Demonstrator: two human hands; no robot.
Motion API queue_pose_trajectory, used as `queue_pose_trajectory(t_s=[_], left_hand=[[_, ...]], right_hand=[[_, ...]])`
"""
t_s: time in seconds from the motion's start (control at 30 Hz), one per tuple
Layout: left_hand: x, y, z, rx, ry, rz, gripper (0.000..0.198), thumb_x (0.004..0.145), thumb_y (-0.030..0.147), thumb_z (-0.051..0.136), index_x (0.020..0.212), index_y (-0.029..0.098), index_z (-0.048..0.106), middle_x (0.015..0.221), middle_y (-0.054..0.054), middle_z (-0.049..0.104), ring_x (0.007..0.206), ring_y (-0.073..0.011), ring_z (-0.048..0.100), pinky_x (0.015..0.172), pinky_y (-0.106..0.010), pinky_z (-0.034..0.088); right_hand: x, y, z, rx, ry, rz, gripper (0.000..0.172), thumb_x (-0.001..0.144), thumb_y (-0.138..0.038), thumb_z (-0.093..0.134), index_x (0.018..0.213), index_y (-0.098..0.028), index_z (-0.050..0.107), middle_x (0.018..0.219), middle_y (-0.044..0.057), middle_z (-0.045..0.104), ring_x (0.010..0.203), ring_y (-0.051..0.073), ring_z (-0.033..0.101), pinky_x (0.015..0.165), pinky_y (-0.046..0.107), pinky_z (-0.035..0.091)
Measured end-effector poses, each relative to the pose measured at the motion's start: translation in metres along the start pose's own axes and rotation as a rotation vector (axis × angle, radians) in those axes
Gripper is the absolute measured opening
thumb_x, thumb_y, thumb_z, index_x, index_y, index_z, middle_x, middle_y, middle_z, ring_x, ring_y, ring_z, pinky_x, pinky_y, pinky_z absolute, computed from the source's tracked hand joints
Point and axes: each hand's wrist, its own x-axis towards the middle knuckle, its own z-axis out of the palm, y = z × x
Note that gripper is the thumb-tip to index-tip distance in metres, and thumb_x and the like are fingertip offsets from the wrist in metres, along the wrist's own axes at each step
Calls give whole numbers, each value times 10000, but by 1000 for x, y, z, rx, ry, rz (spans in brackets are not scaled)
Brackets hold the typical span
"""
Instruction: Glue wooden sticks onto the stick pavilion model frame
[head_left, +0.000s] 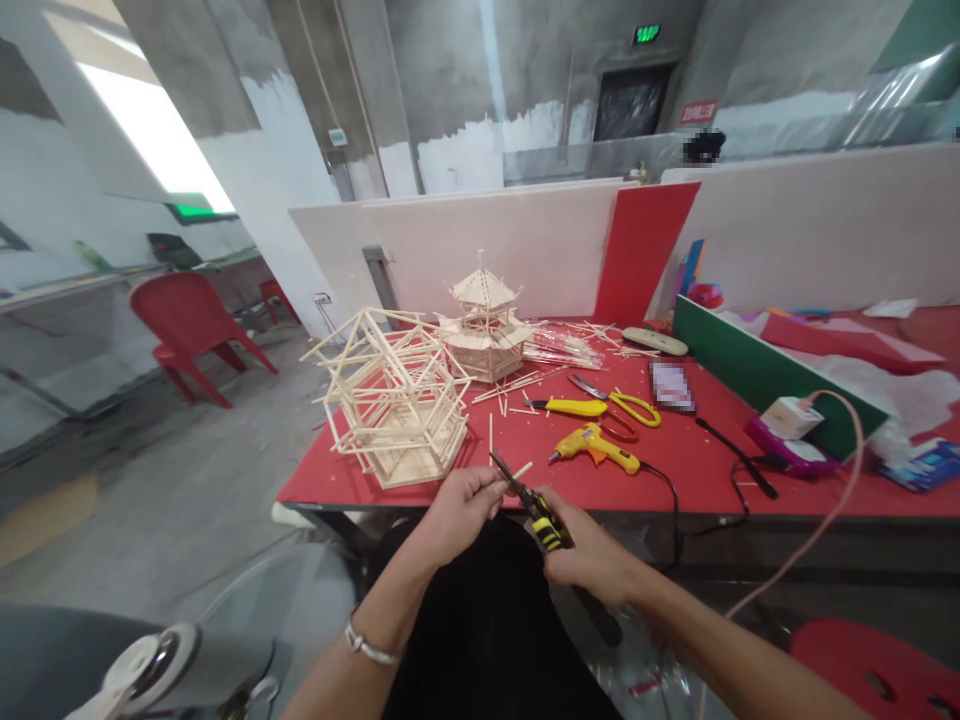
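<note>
Low in the centre of the frame, left hand (459, 500) pinching a thin wooden stick (519, 471) between fingertips, stick pointing up and right. Just right of it, right hand (581, 552) closed around the yellow-and-black handles of a pair of cutters (529, 495), dark blades angled up-left and meeting the stick near the left fingertips. Both hands hovering at the near edge of the red table (675, 480).

Left of centre, an open-frame stick house (394, 405) at the table's near-left corner. Behind it, toward the middle of the frame, a finer 2-tier stick pavilion (484, 330). Loose sticks (517, 385) scattered between and right of the models. Right of centre, a yellow glue gun (596, 448) with black cord, and above it yellow-handled scissors (619, 402) beside a yellow knife (566, 406). At left of the frame, a red chair (191, 320) on the floor.
</note>
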Motion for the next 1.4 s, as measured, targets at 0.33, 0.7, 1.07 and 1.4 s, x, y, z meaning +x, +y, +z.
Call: queue_pose_trajectory(t_s=[0.33,0.7,1.07,1.4], left_hand=[[-2,-5,-8,-109,25,-98,346,797,472,588,623,181,516,473,67,365,420,-68,260,428,-217,164],[-7,-14,-13,-183,26,-95,346,805,482,611,743,142,602,474,83,361,408,-48,259,407,-196,147],[-7,-36,-10,-462,169,-102,303,770,436,692,817,142,634,630,-6,627,390,-63,490,342,-163,257],[-16,-40,-11,-345,522,44,261,754,349,709,912,142,725,608,18,601,370,-49,458,395,-188,351]], right_hand=[[2,-7,-1,89,-88,65,777,615,-205,619,1368,-253,433,1119,12,555,1011,223,473,896,331,366],[-10,4,5,500,-195,204,653,621,-182,586,1267,-244,512,834,-28,508,620,93,443,550,221,347],[26,-13,-5,244,-20,172,471,663,-315,578,1119,-202,555,760,-22,524,604,108,441,566,237,340],[110,-17,42,-971,539,339,612,783,-490,553,1194,-36,562,1122,255,590,989,348,614,771,401,470]])
